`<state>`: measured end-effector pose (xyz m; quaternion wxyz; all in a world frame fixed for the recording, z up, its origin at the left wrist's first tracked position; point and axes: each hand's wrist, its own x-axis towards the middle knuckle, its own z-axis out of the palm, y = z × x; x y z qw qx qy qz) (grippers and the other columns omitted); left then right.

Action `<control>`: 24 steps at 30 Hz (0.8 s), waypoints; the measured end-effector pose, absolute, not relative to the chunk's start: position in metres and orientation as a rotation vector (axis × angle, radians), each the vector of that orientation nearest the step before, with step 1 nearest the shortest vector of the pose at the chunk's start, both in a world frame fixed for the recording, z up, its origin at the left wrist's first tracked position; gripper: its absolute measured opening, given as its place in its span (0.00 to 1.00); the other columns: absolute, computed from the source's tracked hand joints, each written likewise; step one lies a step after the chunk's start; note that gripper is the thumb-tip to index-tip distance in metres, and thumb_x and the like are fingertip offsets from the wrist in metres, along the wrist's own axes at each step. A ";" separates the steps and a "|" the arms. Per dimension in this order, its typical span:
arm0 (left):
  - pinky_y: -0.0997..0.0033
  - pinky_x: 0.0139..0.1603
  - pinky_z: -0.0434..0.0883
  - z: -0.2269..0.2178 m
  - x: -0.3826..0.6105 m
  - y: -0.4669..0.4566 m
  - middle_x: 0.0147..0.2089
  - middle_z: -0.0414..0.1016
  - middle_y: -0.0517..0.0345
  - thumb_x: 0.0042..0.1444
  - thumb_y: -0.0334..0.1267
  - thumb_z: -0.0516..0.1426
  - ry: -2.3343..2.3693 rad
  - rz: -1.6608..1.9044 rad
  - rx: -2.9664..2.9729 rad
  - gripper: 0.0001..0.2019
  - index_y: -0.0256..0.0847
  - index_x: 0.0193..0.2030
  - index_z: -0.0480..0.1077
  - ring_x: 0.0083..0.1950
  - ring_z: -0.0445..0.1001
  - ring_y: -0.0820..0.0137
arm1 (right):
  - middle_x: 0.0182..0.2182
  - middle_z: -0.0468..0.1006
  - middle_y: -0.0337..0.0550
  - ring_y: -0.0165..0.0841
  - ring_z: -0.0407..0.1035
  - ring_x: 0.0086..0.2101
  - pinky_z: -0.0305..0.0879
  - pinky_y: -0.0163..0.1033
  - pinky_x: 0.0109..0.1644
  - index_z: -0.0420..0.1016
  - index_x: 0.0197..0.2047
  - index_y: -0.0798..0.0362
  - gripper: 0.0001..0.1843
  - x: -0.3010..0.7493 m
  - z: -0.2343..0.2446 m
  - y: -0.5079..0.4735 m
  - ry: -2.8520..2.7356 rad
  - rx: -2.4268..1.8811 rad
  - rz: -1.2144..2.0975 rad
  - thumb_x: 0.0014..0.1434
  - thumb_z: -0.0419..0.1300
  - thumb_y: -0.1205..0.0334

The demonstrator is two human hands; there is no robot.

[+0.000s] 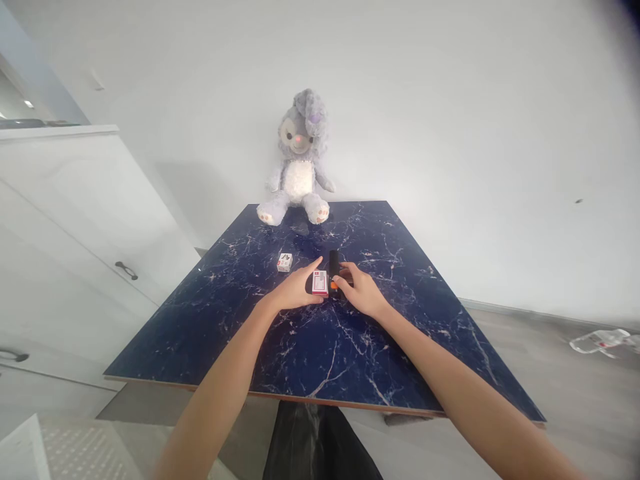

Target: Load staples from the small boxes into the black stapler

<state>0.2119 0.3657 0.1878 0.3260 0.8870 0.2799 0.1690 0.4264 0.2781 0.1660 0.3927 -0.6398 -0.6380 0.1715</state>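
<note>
A small white box with red edges (pixel 320 283) lies on the dark blue marbled table (pixel 320 360). My left hand (pixel 295 288) curves around its left side, thumb and index finger spread apart; the thumb is by the near edge. Right beside the box is a slim black object with an orange patch (pixel 334 263), its exact kind unclear. My right hand (pixel 361 290) has thumb and fingers closed on its right side, with the thumb over the orange patch. Another small white box with dark print (pixel 285 262) stands to the left, apart from both hands.
A grey plush toy (pixel 299 177) sits at the table's far edge against the white wall. White cabinets (pixel 70 253) with dark handles stand to the left. On the floor at right lies a clear plastic bottle (pixel 595 341).
</note>
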 end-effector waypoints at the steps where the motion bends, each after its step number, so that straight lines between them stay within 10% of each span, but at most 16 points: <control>1: 0.49 0.66 0.64 0.186 0.212 0.368 0.73 0.60 0.44 0.49 0.45 0.69 0.736 0.452 2.304 0.54 0.52 0.77 0.44 0.69 0.65 0.50 | 0.46 0.81 0.48 0.38 0.77 0.44 0.71 0.44 0.50 0.66 0.59 0.51 0.20 0.424 0.166 0.277 -1.613 -1.611 0.458 0.67 0.55 0.53; 13: 0.51 0.56 0.71 0.193 0.214 0.366 0.64 0.71 0.45 0.46 0.44 0.70 0.742 0.364 2.230 0.58 0.55 0.78 0.39 0.57 0.75 0.52 | 0.32 0.79 0.36 0.35 0.73 0.33 0.65 0.40 0.39 0.64 0.38 0.49 0.10 0.436 0.176 0.275 -1.607 -1.608 0.734 0.59 0.58 0.53; 24: 0.49 0.63 0.65 0.199 0.212 0.360 0.71 0.61 0.46 0.46 0.50 0.70 0.687 0.322 2.256 0.58 0.56 0.77 0.40 0.67 0.64 0.48 | 0.33 0.77 0.36 0.35 0.71 0.32 0.62 0.39 0.36 0.62 0.35 0.49 0.15 0.439 0.175 0.275 -1.654 -1.578 0.762 0.58 0.61 0.48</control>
